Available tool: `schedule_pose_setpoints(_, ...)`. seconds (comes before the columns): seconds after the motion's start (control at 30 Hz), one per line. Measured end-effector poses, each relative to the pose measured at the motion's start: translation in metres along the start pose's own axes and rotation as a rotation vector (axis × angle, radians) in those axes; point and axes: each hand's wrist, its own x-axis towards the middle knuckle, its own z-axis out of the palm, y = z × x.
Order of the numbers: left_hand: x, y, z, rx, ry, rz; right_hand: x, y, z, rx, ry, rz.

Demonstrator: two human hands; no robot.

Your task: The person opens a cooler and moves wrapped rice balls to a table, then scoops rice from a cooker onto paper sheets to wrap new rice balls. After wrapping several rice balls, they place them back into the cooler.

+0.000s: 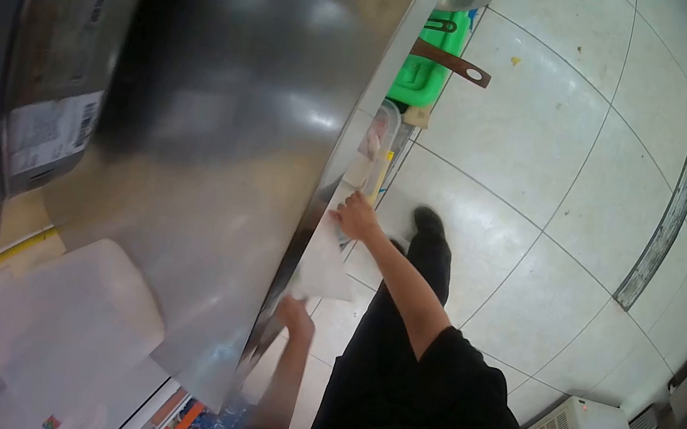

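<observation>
head view | from above | facing down | counter (223, 221) near | floor (495, 186) farther

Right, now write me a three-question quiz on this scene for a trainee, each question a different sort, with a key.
1. Multiple choice: what color is the tub that the brown handle reaches over?
A) Orange
B) Green
C) Black

2. True or false: the right hand is wrapped around that brown handle.

3. Fill in the blank: the thin sheet between the right hand and the left hand is ______ in color.

Key: 1. B; 2. False; 3. White
</observation>
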Motion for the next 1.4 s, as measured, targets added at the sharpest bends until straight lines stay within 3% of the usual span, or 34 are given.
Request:
schedule_pose_setpoints(0.03, -0.033, 0.017, -0.013, 0.058, 0.003, 0.004, -0.006, -0.007, -0.008, 0.123, 0.003, 0.047)
schedule_pose_setpoints(0.17, -0.106, 0.072, -0.072, 0.053, -0.637, 0.089, -0.085, -0.001, -0.006, 0.722, 0.195, 0.104)
schedule_pose_setpoints(0.23, -0.117, 0.091, -0.101, 0.204, -0.917, 0.203, -0.166, -0.001, -0.019, 1.3, 0.495, 0.143)
schedule_pose_setpoints(0.27, -0.111, 0.084, -0.113, 0.169, -0.959, 0.142, -0.215, 0.004, -0.033, 1.287, 0.52, 0.136)
schedule_pose_setpoints(0.3, -0.111, 0.082, -0.12, 0.183, -1.012, 0.227, -0.27, -0.003, -0.054, 1.274, 0.552, 0.137)
schedule_pose_setpoints(0.37, -0.087, 0.068, -0.119, 0.175, -1.04, 0.084, -0.397, -0.072, -0.131, 1.151, 0.75, 0.487)
schedule_pose_setpoints(0.4, -0.092, 0.085, -0.113, 0.279, -1.203, 0.023, -0.446, -0.083, -0.129, 1.236, 0.774, 0.398)
schedule_pose_setpoints(0.43, -0.106, 0.104, -0.102, 0.401, -1.359, -0.033, -0.494, -0.096, -0.121, 1.32, 0.801, 0.3)
schedule_pose_setpoints(0.5, -0.151, 0.119, -0.097, 0.466, -1.557, 0.258, -0.583, -0.145, -0.108, 1.337, 0.925, 0.254)
schedule_pose_setpoints(0.57, -0.198, 0.134, -0.1, 0.466, -1.771, 0.397, -0.647, -0.209, -0.086, 1.332, 1.072, 0.238)
schedule_pose_setpoints(0.67, -0.258, 0.117, -0.108, 0.315, -2.149, 0.192, -0.712, -0.295, -0.013, 1.509, 1.433, 0.236)
schedule_pose_setpoints(0.73, -0.281, 0.1, -0.095, 0.471, -2.349, 0.206, -0.731, -0.34, 0.053, 1.554, 1.719, 0.24)
schedule_pose_setpoints(0.8, -0.355, 0.093, -0.13, 0.611, -2.43, 0.337, -0.746, -0.387, 0.111, 1.506, 1.86, 0.336)
schedule_pose_setpoints(0.83, -0.389, 0.074, -0.162, 0.694, -2.451, 0.385, -0.758, -0.411, 0.147, 1.485, 1.915, 0.379)
schedule_pose_setpoints(0.93, -0.462, -0.003, -0.251, 0.82, -2.497, 0.617, -0.771, -0.474, 0.239, 1.367, 2.363, 0.467)
schedule_pose_setpoints(1.0, -0.508, -0.065, -0.322, 0.946, -2.762, 0.555, -0.78, -0.498, 0.309, 1.059, 2.653, 0.565)
schedule_pose_setpoints(1.03, -0.524, -0.077, -0.327, 0.999, -2.889, 0.486, -0.772, -0.501, 0.308, 0.844, 2.73, 0.681)
schedule_pose_setpoints(1.07, -0.531, -0.114, -0.348, 1.025, -2.895, 0.653, -0.776, -0.511, 0.331, 0.833, 2.845, 0.675)
schedule_pose_setpoints(1.13, -0.57, -0.18, -0.417, 1.114, -3.052, 0.651, -0.79, -0.533, 0.368, 0.882, 3.083, 0.649)
schedule_pose_setpoints(1.2, -0.613, -0.226, -0.497, 1.138, -3.15, 0.627, -0.813, -0.549, 0.397, 0.952, 3.288, 0.421)
schedule_pose_setpoints(1.23, -0.637, -0.247, -0.531, 1.109, -3.224, 0.721, -0.825, -0.558, 0.413, 0.98, 3.375, 0.309)
schedule_pose_setpoints(1.33, -0.704, -0.296, -0.631, 0.808, -3.527, 1.005, -0.871, -0.58, 0.435, 0.665, 3.462, 0.235)
schedule_pose_setpoints(1.4, -0.734, -0.334, -0.706, 0.68, -3.618, 0.993, -0.898, -0.582, 0.45, 0.587, 3.53, 0.313)
